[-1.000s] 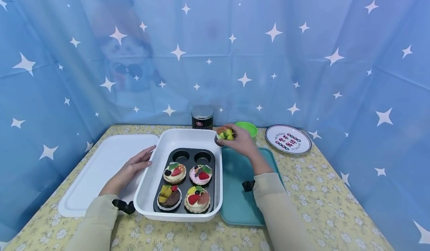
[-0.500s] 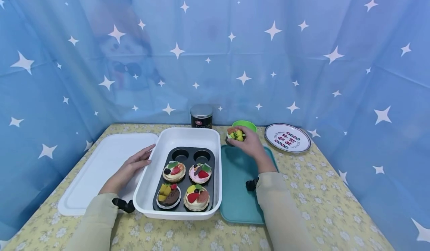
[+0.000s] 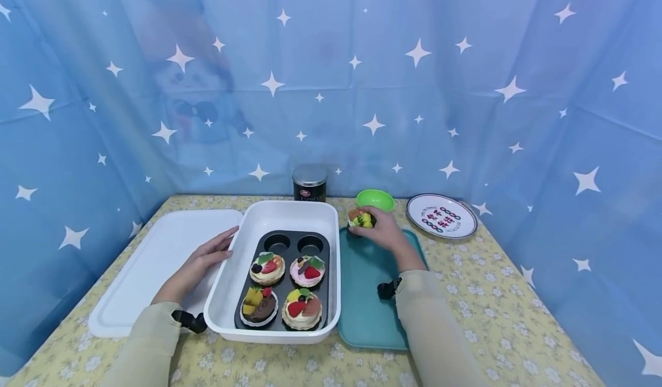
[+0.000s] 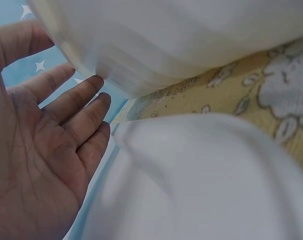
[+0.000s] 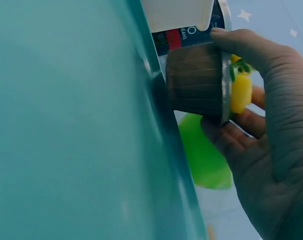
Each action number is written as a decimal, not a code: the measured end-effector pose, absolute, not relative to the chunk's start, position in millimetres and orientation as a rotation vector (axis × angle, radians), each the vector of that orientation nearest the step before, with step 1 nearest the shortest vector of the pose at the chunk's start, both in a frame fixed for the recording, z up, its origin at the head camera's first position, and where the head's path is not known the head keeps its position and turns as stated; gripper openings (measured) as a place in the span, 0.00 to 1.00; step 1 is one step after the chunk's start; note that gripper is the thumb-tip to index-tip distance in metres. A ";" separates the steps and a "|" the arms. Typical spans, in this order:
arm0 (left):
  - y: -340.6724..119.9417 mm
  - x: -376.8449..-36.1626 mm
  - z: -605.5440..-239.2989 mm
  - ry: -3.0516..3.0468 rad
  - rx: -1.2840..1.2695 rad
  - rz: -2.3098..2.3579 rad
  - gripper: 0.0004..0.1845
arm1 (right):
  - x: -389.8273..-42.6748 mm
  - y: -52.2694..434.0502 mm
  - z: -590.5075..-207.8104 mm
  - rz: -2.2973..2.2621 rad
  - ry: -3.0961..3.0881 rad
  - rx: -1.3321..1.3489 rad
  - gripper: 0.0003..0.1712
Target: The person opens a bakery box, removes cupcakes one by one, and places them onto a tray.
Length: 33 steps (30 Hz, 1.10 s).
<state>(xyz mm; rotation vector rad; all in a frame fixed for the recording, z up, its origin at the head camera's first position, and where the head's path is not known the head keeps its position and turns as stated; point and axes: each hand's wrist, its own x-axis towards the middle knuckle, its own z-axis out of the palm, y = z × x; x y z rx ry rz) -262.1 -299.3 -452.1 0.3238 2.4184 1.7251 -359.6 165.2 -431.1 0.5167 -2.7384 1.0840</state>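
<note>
Cupcake (image 3: pixel 361 220) pinched in our right grip (image 3: pixel 380 231) has come down from above the white dish (image 3: pixel 243 260) to the teal tray's (image 3: pixel 369 295) far corner; placement looks near. Left grip (image 3: pixel 204 257), fingers straight, rests against that dish.

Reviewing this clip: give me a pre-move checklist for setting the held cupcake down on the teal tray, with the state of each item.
1. Right hand grips the cupcake firmly, fingers round its brown cup: ok.
2. Cupcake upright: cannot tell; the wrist view's angle confuses it.
3. Cupcake base over the teal tray, at its far edge: ok.
4. Tray surface bare where it would land: ok.
5. Left hand steadies the white baking dish, fingers straight against its wall: ok.
6. Green bowl close behind the cupcake, could be knocked: not ok.
</note>
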 end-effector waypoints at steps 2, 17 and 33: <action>-299.8 -260.0 -453.2 2.428 0.297 1.723 0.33 | -358.9 163.8 -433.5 1.093 -2.742 0.530 0.37; -300.4 -261.1 -450.9 2.438 0.295 1.701 0.33 | -358.4 161.6 -434.4 1.148 -2.787 0.591 0.39; -300.1 -262.2 -453.6 2.430 0.274 1.709 0.33 | -355.2 161.5 -433.3 1.151 -2.825 0.585 0.39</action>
